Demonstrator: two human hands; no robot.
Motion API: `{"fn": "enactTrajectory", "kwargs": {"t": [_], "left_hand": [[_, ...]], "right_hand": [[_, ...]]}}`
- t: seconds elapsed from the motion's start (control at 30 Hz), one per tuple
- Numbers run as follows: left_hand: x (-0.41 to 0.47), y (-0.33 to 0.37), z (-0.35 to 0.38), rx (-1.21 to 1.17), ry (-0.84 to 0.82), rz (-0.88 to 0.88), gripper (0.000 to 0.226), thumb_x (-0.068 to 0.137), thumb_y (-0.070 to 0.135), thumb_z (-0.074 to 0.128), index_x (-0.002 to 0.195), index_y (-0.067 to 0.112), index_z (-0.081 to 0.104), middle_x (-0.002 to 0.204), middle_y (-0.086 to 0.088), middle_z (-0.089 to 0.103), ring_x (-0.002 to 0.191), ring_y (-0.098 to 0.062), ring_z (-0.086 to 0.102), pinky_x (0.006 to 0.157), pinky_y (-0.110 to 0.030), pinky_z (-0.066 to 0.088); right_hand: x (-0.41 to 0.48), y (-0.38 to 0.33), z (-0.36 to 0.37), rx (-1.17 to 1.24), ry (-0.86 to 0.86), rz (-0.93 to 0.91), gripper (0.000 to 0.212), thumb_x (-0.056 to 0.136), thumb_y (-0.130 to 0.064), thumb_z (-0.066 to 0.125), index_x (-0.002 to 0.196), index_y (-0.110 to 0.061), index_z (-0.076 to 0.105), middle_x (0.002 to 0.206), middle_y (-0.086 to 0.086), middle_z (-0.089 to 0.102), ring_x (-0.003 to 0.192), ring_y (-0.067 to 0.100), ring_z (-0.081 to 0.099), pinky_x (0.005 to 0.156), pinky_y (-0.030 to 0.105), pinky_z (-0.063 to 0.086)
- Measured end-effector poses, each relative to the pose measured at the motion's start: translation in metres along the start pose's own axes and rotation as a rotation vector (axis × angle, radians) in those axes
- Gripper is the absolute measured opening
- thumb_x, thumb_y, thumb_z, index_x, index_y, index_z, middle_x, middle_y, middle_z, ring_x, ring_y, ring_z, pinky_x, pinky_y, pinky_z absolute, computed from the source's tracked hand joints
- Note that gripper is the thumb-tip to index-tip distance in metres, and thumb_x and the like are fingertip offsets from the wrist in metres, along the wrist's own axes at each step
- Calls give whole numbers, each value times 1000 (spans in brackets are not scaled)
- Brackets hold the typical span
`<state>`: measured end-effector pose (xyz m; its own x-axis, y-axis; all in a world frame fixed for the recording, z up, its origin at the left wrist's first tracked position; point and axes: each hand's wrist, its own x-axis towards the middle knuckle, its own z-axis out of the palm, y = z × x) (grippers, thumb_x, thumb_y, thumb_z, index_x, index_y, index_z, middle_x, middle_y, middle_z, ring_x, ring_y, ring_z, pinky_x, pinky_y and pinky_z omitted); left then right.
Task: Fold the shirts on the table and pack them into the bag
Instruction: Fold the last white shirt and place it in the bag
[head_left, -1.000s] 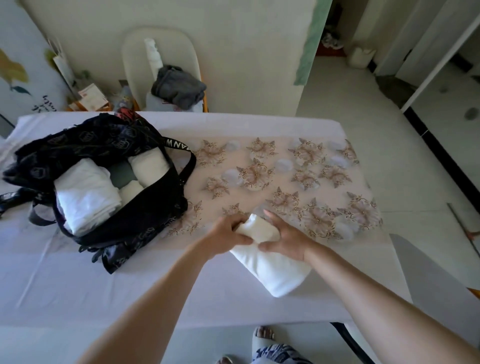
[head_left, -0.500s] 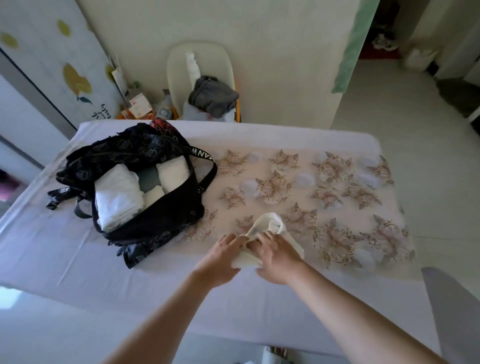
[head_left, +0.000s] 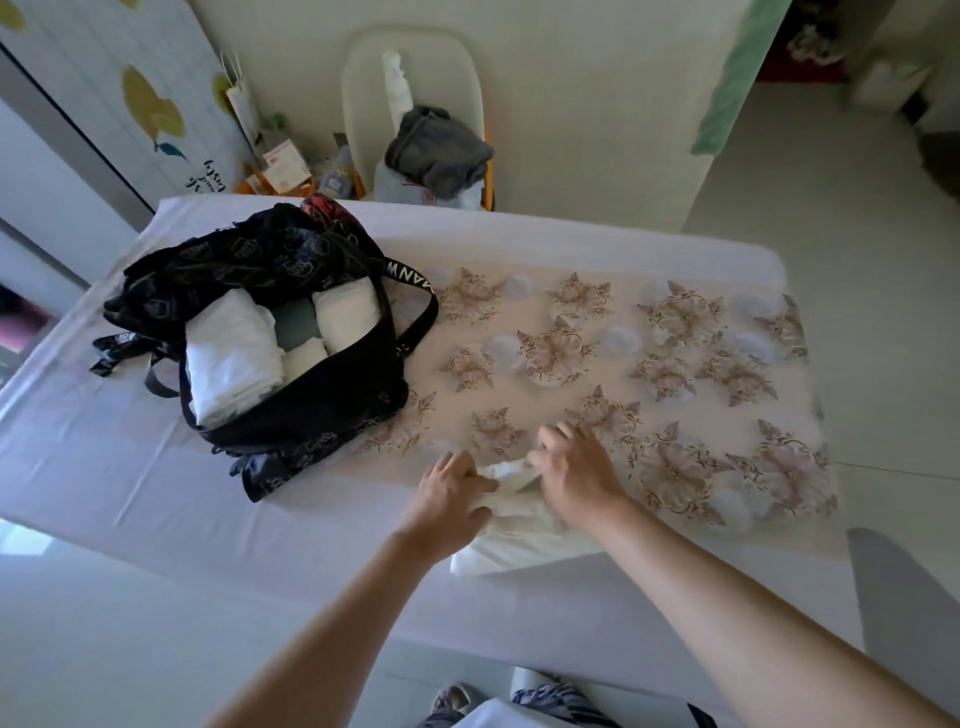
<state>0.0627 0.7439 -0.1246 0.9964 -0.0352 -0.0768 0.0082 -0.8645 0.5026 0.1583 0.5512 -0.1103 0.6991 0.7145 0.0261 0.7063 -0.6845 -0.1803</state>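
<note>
At the left of the tabletop (head_left: 130, 467) sat the open black bag (head_left: 311, 421), with folded white shirts (head_left: 231, 358) inside. Right of it, near the front edge, our left hand (head_left: 449, 491) pinched the bundled shirt (head_left: 519, 540). Our right hand (head_left: 576, 473) lay on it, its grip too blurred to tell.

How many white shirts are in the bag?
3: a big shirt on the left, a rolled shirt at the far right, a small shirt in front of it. More may hide beneath.
</note>
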Motion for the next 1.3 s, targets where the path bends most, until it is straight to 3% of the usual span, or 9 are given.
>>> {"fn": "enactTrajectory", "kwargs": {"t": [0.07, 0.17, 0.3, 0.4, 0.47, 0.57, 0.7, 1.07, 1.3], "left_hand": [[-5, -2, 10, -32, 64, 115, 28, 73, 16, 69, 101, 17, 72, 117, 0, 55, 110, -23, 54, 93, -38, 49], [-16, 3, 21, 37, 29, 213, 48, 79, 33, 65, 123, 15, 59, 145, 0, 49, 135, -23, 45, 114, -40, 33], [-28, -2, 24, 324, -200, 232, 129, 56, 90, 44, 157, 15, 17, 163, 0, 10, 150, -17, 7, 123, -39, -1], [-29, -6, 26, 365, -190, 289, 114, 62, 68, 62, 153, 8, 28, 160, -8, 27, 148, -27, 23, 121, -45, 14], [-28, -2, 24, 329, -193, 277, 100, 66, 50, 64, 151, 8, 34, 157, -9, 33, 147, -29, 26, 120, -49, 22], [-25, 0, 17, 316, -164, 261, 85, 69, 45, 51, 146, 9, 44, 152, -7, 42, 143, -28, 35, 117, -50, 30], [-19, -14, -5, 238, -110, 230, 78, 64, 49, 59, 136, 17, 55, 139, 2, 56, 130, -19, 49, 106, -40, 44], [47, -86, -184, -16, 252, 228, 56, 68, 29, 60, 124, 25, 62, 120, 10, 61, 105, -13, 61, 82, -30, 55], [74, -174, -272, -178, 491, 19, 55, 96, 31, 59, 146, 17, 40, 143, 4, 46, 133, -11, 40, 107, -26, 37]], "right_hand": [[-19, 0, 9, 18, 1, -73, 22, 75, 7, 65, 88, -12, 68, 112, 6, 59, 99, 24, 57, 78, 34, 51], [-37, -1, 23, 6, -99, -94, 57, 76, -4, 70, 131, -15, 58, 142, 4, 55, 121, 25, 59, 99, 35, 51], [-44, -7, 23, 26, -302, -104, 76, 90, -39, 32, 159, -16, 13, 166, 4, 15, 153, 24, 11, 125, 40, 3], [-50, -16, 23, -86, -403, -92, 110, 80, -86, 18, 157, -12, -10, 162, 6, -21, 151, 23, -21, 121, 48, -11], [-51, -19, 27, -183, -421, -115, 113, 83, -82, 34, 155, -9, -15, 161, 9, -26, 149, 28, -24, 120, 51, -13], [-44, -22, 28, -182, -366, -141, 92, 92, -45, 53, 157, -4, 3, 166, 16, -1, 152, 34, -2, 123, 50, 1], [-16, -30, 10, -76, -321, -170, 67, 87, -32, 62, 146, -10, 40, 148, 6, 43, 135, 27, 39, 112, 43, 35], [119, -102, -78, 326, -43, 76, 52, 96, -28, 59, 145, -30, 43, 136, -1, 59, 121, 24, 54, 93, 34, 45], [235, -164, -110, 811, 85, 382, 39, 93, -22, 64, 131, -30, 56, 109, -9, 66, 96, 14, 63, 73, 21, 47]]}}
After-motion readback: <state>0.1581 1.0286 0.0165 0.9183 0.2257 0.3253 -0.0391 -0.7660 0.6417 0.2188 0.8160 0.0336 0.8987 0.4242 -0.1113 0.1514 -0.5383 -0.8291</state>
